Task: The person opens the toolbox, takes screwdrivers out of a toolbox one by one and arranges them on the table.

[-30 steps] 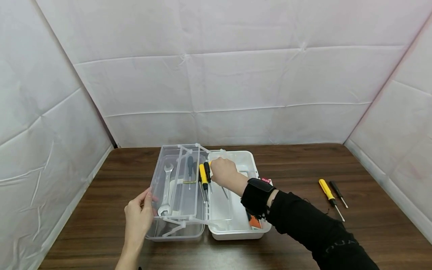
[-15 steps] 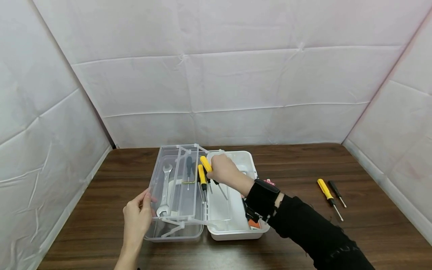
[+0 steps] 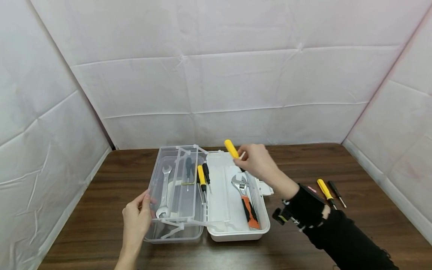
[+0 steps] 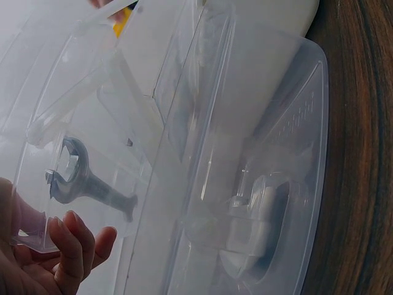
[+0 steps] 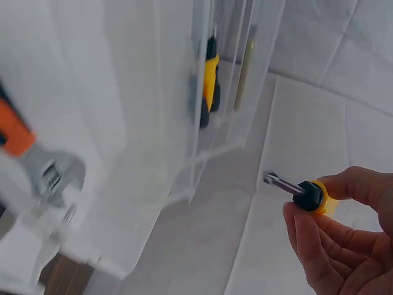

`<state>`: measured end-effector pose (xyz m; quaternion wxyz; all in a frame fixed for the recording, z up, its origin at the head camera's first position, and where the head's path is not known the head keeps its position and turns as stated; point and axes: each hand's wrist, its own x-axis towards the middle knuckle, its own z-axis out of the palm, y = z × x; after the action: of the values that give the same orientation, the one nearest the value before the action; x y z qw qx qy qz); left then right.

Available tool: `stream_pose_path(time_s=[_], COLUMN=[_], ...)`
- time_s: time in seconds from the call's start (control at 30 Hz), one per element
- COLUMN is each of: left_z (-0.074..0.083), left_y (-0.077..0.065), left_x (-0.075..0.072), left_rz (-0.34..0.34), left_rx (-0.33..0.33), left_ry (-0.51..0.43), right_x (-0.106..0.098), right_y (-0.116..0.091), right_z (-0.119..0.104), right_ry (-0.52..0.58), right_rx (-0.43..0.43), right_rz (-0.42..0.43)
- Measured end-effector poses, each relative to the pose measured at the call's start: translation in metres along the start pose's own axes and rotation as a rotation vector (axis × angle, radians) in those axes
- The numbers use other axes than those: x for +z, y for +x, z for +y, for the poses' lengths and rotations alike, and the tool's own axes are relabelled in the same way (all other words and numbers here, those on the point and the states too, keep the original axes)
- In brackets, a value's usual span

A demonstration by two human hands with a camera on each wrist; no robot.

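Observation:
My right hand point(image 3: 258, 162) pinches a yellow-handled screwdriver point(image 3: 231, 149) above the white half of an open toolbox point(image 3: 236, 237). In the right wrist view, thumb and fingertips meet around the handle of that screwdriver point(image 5: 310, 195), its short metal shaft showing. On the left, my left hand point(image 3: 137, 215) grips the outer edge of the toolbox's clear tray point(image 3: 152, 183). Through the clear plastic show an open-end wrench point(image 3: 164, 189) and a dark screwdriver point(image 3: 188, 167). A yellow screwdriver point(image 3: 201, 175) and a black one point(image 3: 206, 170) lie at the tray's inner side.
An adjustable wrench point(image 3: 249, 212) with orange-and-black handle lies in the white half. Right of the box, a yellow screwdriver point(image 3: 324, 188) and a black screwdriver point(image 3: 336, 193) lie on the wooden table point(image 3: 101, 213). White sheeting point(image 3: 236, 82) walls the back and sides.
My right hand has lifted the yellow-handled screwdriver out from beside the tray and carried it right and up, uncovering the adjustable wrench. The left hand stays on the tray edge.

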<state>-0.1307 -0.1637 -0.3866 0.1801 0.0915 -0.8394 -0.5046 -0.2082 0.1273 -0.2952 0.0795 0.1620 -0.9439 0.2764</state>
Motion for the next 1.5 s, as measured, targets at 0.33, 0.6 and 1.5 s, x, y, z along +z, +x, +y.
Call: stream_pose_path(time_s=[0.33, 0.6, 1.5], left_z=[0.001, 0.001, 0.001], left_y=[-0.001, -0.001, 0.000], left_x=[0.000, -0.001, -0.001], left_rz=[-0.001, -0.003, -0.012], left_rx=[-0.003, 0.003, 0.003], left_ry=[0.002, 0.013, 0.016], right_x=[-0.032, -0.038, -0.019], right_y=[-0.030, -0.055, -0.078], right_z=[0.083, 0.138, 0.216], right_ry=[-0.124, -0.222, -0.286], right_rx=[0.111, 0.264, 0.606], right_rz=[0.068, 0.011, -0.155])
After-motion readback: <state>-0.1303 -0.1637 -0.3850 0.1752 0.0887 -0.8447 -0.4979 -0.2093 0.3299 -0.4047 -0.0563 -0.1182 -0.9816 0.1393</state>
